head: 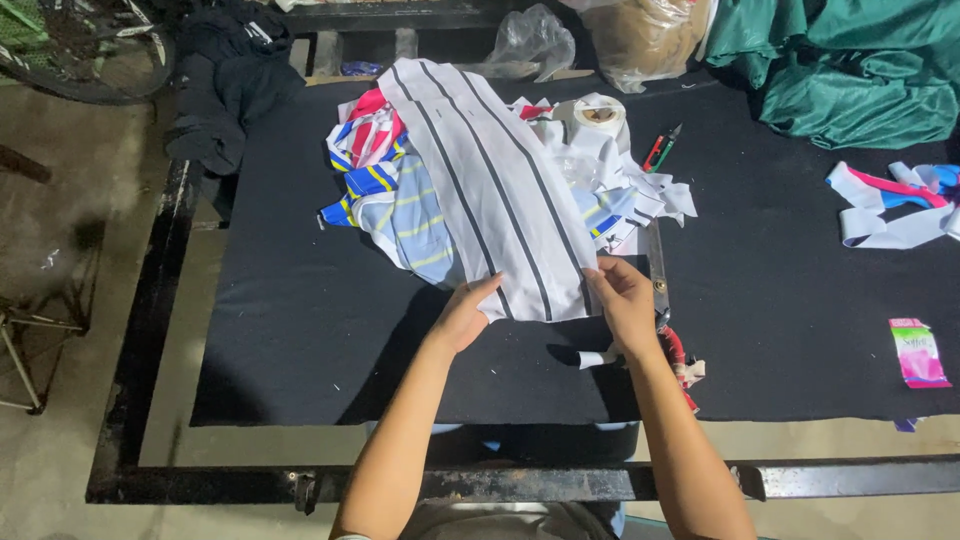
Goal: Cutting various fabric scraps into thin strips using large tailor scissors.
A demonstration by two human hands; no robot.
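A long white fabric panel with dark stripes lies across a heap of cut cloth pieces on a black table. My left hand presses on the panel's near left corner with its fingers flat. At the near right corner, my right hand pinches the edge of the panel. Large scissors with red handles lie just right of my right hand, partly under it. A small white scrap lies below that hand.
Small red-and-green snips and a roll of white tape lie behind the heap. Green cloth is piled at the back right, white and pink strips at the right, a pink packet nearer. Dark clothes hang at the back left.
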